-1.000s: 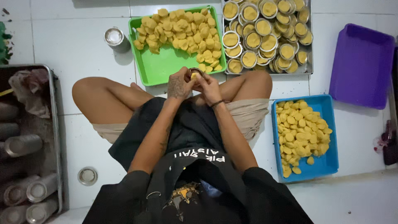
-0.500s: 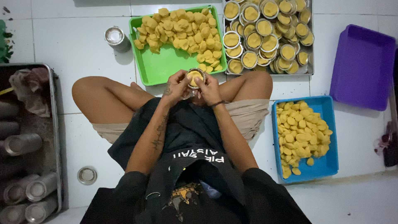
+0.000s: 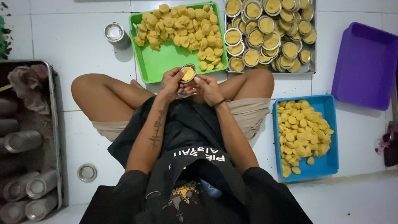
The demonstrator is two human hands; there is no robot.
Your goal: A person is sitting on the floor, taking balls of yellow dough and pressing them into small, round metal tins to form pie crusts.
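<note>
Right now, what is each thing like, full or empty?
Small tin: filled with yellow dough, held in left hand.
Green tray: half full.
Metal tray: packed with filled tins.
Blue tray: mostly full.
Purple tray: empty.

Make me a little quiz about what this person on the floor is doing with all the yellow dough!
1. True or false: the small round tin with yellow dough in it is held by the left hand and the right hand together.
2. Which tray holds the finished, filled tins?
A. the green tray
B. the metal tray
C. the purple tray
3. Fill in: the blue tray, full of flat dough pieces, lies by the person's ____ knee.

Key:
1. True, both hands close around it in front of the crossed legs.
2. B
3. right
</note>
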